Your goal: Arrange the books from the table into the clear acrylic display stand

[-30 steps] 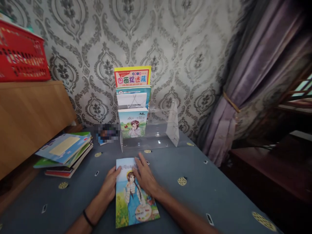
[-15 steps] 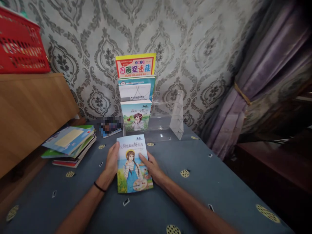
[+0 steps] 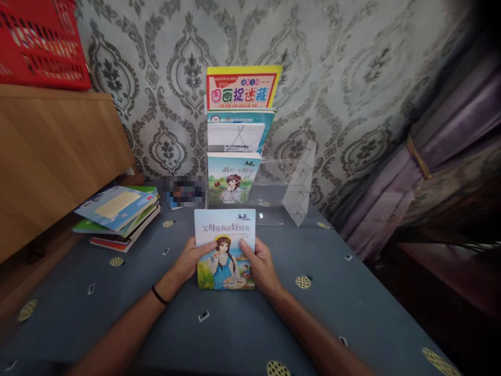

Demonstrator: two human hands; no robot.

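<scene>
A thin paperback book (image 3: pixel 225 266) with a girl in blue overalls on its cover is held up in front of me, cover toward me. My left hand (image 3: pixel 191 260) grips its left edge, thumb lying across the cover. On the opposite edge my right hand (image 3: pixel 263 263) is closed, its thumb also on the front; the other fingers of both hands are behind the book. Just beyond stands a clear acrylic tiered rack (image 3: pixel 299 188). Its left side bears a green-and-blue book (image 3: pixel 230 180), a white booklet (image 3: pixel 235 137), a teal book (image 3: pixel 238 116) and a yellow-edged picture book (image 3: pixel 242 89).
A stack of books (image 3: pixel 121 214) lies at the left beside a wooden cabinet (image 3: pixel 58 151) with a red basket (image 3: pixel 43 52) on top. Another book (image 3: pixel 183 193), partly blurred, lies left of the rack. A tied purple curtain (image 3: pixel 395 198) hangs at the right.
The book has tipped more upright and moved toward the rack. My left hand has slid lower on its edge, its thumb now across the cover. The view has shifted slightly.
</scene>
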